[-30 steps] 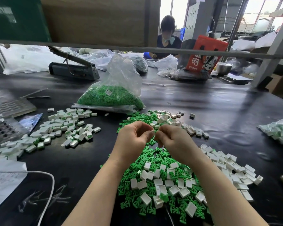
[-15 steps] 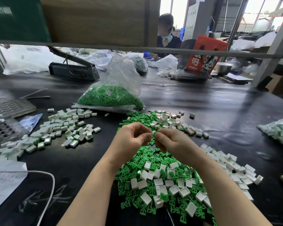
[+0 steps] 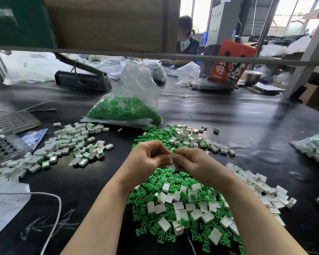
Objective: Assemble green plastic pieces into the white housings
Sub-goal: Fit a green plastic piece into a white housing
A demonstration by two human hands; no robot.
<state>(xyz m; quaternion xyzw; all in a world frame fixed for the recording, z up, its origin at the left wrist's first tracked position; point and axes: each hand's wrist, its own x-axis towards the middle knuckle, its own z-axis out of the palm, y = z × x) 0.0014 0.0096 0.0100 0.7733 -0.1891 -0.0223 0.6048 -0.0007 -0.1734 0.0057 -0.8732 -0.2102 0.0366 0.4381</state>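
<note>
Mid-insertion: left hand and right hand pinch one small white housing between fingertips above the mixed parts pile; green piece not visible; next, probably seat it flush.

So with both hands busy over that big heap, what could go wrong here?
The small piece pinched between the left hand and right hand could slip into the mixed pile below and get lost. The forearms lie over the loose white housings and might sweep some away.
</note>
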